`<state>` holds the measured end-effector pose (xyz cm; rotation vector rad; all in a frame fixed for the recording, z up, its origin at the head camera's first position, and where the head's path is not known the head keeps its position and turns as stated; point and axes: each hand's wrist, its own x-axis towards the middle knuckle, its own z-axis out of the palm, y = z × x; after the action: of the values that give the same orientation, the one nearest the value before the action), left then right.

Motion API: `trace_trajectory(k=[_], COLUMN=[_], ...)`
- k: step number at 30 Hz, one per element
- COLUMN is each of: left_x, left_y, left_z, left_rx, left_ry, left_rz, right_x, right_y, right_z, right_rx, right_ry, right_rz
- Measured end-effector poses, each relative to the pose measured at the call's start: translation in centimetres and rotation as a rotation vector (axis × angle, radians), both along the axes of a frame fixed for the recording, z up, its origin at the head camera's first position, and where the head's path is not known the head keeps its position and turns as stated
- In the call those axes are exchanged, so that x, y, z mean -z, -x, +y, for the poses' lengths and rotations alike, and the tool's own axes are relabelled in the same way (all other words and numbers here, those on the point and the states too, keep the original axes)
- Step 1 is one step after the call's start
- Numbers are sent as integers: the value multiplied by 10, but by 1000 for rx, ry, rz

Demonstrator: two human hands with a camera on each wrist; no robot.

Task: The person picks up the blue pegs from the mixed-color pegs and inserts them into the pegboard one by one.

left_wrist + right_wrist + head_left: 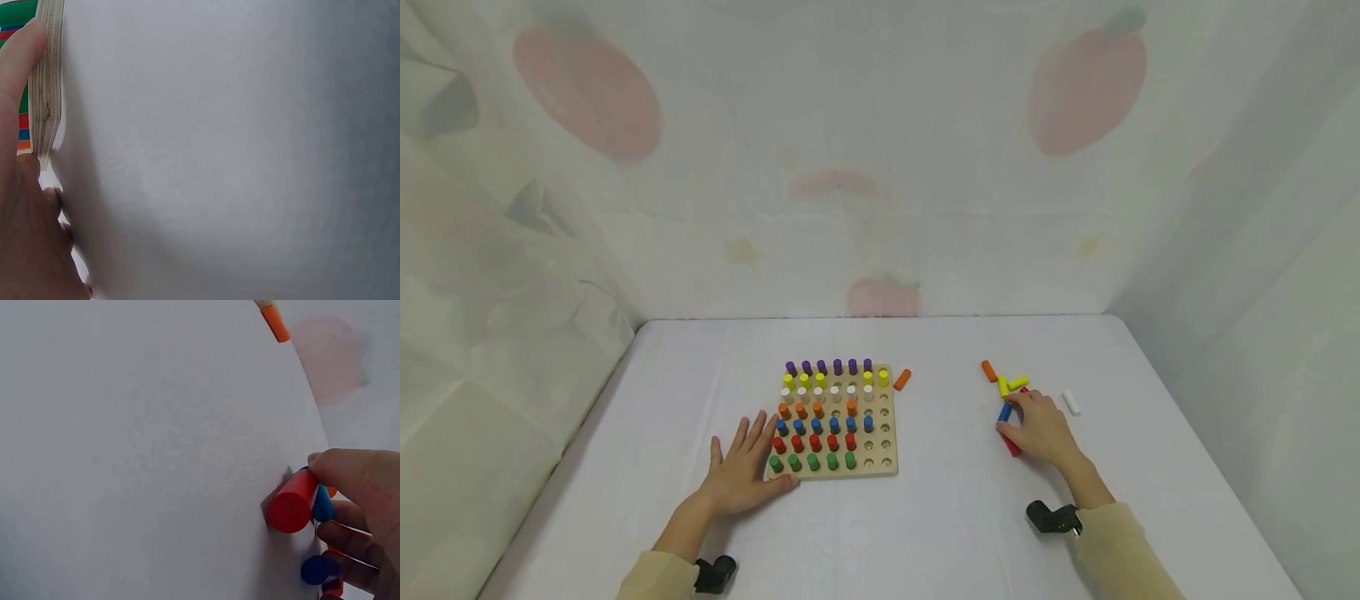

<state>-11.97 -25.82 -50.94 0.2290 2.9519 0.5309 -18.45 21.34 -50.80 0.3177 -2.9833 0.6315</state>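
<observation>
left hand [741, 475] rests flat against pegboard [887, 467]; right hand [1043, 429] grips red peg [294, 503].

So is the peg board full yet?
No. The peg board has empty holes down its right columns, and loose pegs lie by the right hand.

A white-covered table [925, 517] stands enclosed on three sides by pale cloth [880, 150] printed with faded red fruit shapes. The cloth hangs in loose folds at left, and soft, even light fills the space.
</observation>
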Motion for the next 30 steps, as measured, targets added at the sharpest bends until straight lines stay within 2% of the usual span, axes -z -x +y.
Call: trace_trajectory(k=[17, 22, 30], left_x=[-3, -3, 0], left_y=[0, -1, 0], left_z=[1, 2, 1], left_rx=[2, 0, 0], left_ry=[6, 5, -2], left_rz=[18, 12, 13], right_x=[3, 4, -3], right_y=[5, 5, 2], right_z=[0, 2, -2], right_rx=[39, 38, 14], right_ry=[20, 40, 89], right_rz=[-33, -11, 31])
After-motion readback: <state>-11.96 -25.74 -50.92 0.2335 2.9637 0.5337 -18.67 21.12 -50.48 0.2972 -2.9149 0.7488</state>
